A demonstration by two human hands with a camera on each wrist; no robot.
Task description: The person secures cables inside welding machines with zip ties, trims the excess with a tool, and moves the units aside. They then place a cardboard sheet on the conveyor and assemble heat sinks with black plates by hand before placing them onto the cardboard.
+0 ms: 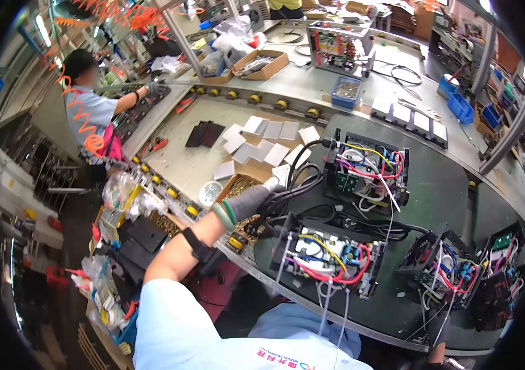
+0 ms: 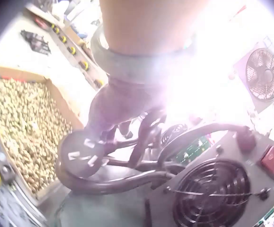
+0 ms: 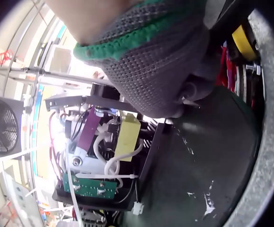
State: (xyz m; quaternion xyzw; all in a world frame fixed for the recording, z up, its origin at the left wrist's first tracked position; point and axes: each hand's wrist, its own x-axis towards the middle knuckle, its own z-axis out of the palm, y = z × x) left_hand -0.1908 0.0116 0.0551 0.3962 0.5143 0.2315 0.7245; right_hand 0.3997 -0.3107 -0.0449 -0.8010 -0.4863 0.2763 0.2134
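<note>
My gloved left hand (image 1: pixel 249 205) reaches forward over the bench and grips a black power cord (image 2: pixel 113 184) among other looped cords. In the left wrist view the cord's plug (image 2: pixel 82 156) shows its prongs beside the fingers. A fan-backed power supply unit (image 2: pixel 212 189) stands close by. My gloved right hand (image 3: pixel 160 66), fingers curled, is low at the right edge of the bench, beside an open power supply unit (image 3: pixel 104 151) with white cable ties. A small pale tip (image 3: pixel 190 102) shows at its fingers; I cannot tell what it is.
More open units (image 1: pixel 367 169) (image 1: pixel 330 256) with coloured wires stand on the dark green mat (image 1: pixel 438 197). A box of small brass parts (image 2: pixel 28 127) is left of the cords. Grey-white plates (image 1: pixel 262 148) lie farther off. Another person (image 1: pixel 93 111) works at the left.
</note>
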